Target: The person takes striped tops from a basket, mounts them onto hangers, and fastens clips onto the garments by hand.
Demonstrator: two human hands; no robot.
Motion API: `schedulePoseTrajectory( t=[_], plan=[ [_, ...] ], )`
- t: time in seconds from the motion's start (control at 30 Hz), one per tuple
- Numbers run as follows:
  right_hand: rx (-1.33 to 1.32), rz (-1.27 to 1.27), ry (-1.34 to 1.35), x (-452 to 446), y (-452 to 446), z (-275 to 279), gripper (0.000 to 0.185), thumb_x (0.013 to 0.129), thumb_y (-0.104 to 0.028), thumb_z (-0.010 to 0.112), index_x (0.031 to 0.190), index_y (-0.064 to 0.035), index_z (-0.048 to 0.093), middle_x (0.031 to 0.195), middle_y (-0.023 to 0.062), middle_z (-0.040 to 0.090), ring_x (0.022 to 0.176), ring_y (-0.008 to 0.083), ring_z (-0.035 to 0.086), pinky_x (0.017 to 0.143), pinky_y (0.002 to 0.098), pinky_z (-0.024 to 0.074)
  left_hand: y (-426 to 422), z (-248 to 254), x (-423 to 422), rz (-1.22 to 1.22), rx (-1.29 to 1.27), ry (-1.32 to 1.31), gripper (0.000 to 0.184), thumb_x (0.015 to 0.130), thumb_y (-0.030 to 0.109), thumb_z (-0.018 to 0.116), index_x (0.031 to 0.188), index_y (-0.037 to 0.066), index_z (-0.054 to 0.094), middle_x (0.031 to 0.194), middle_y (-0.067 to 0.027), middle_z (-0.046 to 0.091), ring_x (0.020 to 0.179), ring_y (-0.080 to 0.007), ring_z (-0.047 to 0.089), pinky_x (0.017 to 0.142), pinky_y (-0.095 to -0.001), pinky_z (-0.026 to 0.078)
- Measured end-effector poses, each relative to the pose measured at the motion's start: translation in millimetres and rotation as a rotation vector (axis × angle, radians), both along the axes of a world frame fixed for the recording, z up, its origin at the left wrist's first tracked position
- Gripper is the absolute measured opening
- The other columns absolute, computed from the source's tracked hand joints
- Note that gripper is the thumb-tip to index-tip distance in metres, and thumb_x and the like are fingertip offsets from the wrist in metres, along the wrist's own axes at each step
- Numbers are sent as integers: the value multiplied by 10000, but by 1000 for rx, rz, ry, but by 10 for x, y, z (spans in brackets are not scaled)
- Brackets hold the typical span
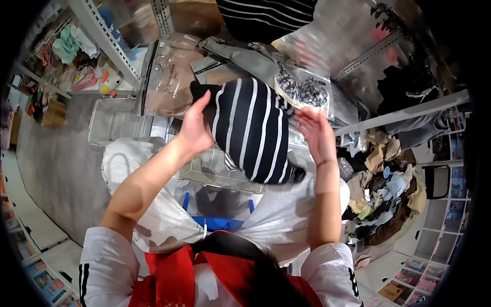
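Note:
A black garment with white stripes is bunched up in front of me, above my lap. My left hand grips its left side, thumb on top and the other fingers hidden behind the cloth. Beside its right edge is my right hand, fingers stretched out and slightly blurred. Those fingertips come close to a dark end of the cloth; whether they touch it I cannot tell. Just beyond the garment lie clear plastic bags of folded brown clothing and a bag with a floral piece.
A wire basket sits below the garment, and a clear bin stands to the left. At right is a heap of mixed clothes. Metal shelf posts and a rail flank the work area. Another striped black item lies at the far side.

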State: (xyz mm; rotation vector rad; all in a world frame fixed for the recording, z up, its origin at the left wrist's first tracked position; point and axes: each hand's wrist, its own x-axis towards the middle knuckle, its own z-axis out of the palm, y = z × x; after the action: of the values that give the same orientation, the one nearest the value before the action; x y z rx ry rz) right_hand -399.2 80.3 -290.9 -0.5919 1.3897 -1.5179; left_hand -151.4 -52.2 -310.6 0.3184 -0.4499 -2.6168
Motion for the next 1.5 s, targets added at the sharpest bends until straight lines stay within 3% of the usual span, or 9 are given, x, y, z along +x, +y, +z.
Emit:
schedulePoseTrajectory(
  t=[0.13, 0.37, 0.53, 0.67, 0.8, 1.03, 1.13, 1.33, 1.5],
  plan=[
    [136, 362, -423, 287, -211, -201, 627, 902, -488, 292, 1182, 52, 444, 1165, 141, 527, 1088, 242, 490, 958, 340, 341, 37, -67, -32, -93, 48, -12, 588, 833, 390, 408, 1281, 15, 348, 1277, -158, 423, 1165, -323, 418, 1005, -460, 288],
    [-81, -177, -584, 301, -422, -187, 313, 863, -330, 493, 961, -50, 594, 939, 77, 633, 829, 210, 614, 780, 315, 479, 256, -54, -169, -206, -437, -603, 528, 801, 185, 607, 1237, -4, 378, 1174, -110, 488, 1093, -174, 454, 942, -294, 342],
    [-176, -121, 351, 409, -425, -249, 232, 766, -145, 640, 957, -38, 562, 864, 6, 605, 743, 113, 580, 691, 259, 468, 78, -607, -56, 541, -923, -1054, 565, 822, 210, 570, 1255, -11, 282, 1182, -155, 439, 1102, -213, 422, 923, -322, 351],
    [-136, 350, 1313, 823, -259, -252, 250, 663, -145, 654, 841, 1, 557, 888, 137, 588, 677, 264, 602, 600, 359, 487, 147, -312, -149, 200, -1060, -587, 371, 871, 225, 523, 1157, 1, 448, 1095, -130, 528, 1024, -170, 478, 896, -290, 373],
    [-131, 599, 1420, 991, -178, -479, 267, 633, -156, 669, 802, 15, 550, 837, 151, 588, 630, 309, 594, 555, 377, 493, 185, -323, -218, -175, -933, -615, 259, 894, 201, 471, 1074, 16, 500, 918, -43, 582, 876, -117, 539, 797, -257, 416],
    [112, 692, 1424, 898, -115, -343, 367, 670, -249, 676, 876, 12, 523, 763, 141, 610, 715, 305, 606, 607, 378, 483, -87, -52, -68, 10, -783, -758, 231, 897, 171, 443, 1063, 10, 447, 718, -5, 465, 585, -96, 446, 623, -273, 446],
    [246, 899, 1392, 868, -47, -450, 374, 676, -277, 673, 873, 12, 539, 762, 145, 617, 752, 309, 604, 646, 388, 480, -330, -167, 109, -156, -1102, -957, 217, 894, 134, 420, 1028, -20, 491, 718, -22, 509, 658, -116, 527, 630, -261, 449],
    [442, 1099, 1398, 711, 87, -644, 384, 653, -241, 678, 909, 10, 542, 868, 141, 614, 881, 301, 572, 769, 383, 450, -375, 83, 203, -143, -809, -1005, 238, 897, 191, 460, 999, -16, 522, 896, -94, 602, 836, -157, 577, 772, -260, 458],
    [505, 1011, 1486, 515, 128, -694, 286, 610, -94, 600, 887, -22, 583, 902, 125, 622, 882, 284, 586, 749, 356, 453, -437, -42, 270, 180, -631, -633, 208, 908, 215, 441, 978, 27, 496, 937, -79, 586, 888, -160, 566, 825, -285, 448]
  ],
)
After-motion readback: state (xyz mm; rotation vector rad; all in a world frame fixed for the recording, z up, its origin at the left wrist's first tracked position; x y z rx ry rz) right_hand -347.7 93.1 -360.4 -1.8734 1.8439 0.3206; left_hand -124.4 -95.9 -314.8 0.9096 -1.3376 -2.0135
